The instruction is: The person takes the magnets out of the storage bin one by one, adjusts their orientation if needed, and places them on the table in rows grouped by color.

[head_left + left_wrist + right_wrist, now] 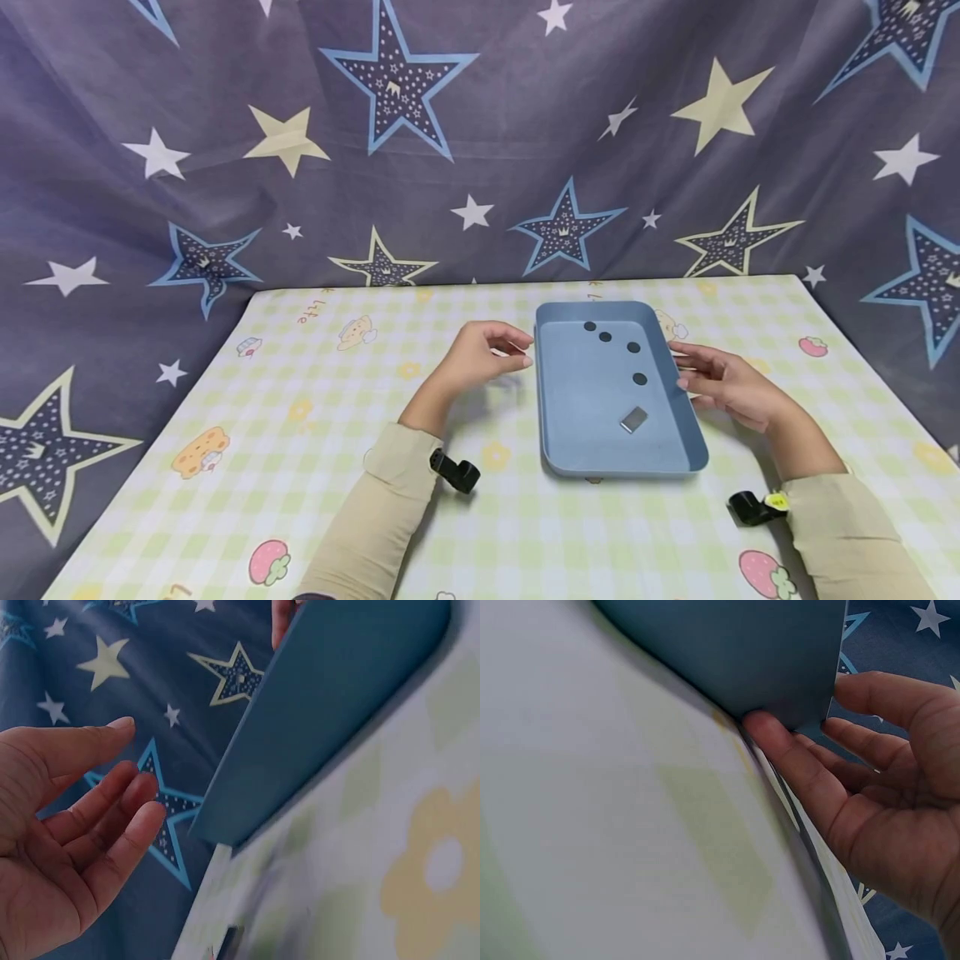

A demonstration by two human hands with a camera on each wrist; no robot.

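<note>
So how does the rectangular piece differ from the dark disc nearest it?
The rectangular piece is oblong, while the dark disc is round. The rectangular piece looks silvery grey; the dark disc looks nearly black. The rectangular piece is larger and closer to the tray's near end than the dark disc. Both lie inside the blue tray.

Blue tray [585, 408], open side up, on checked cloth [315, 467].
</note>
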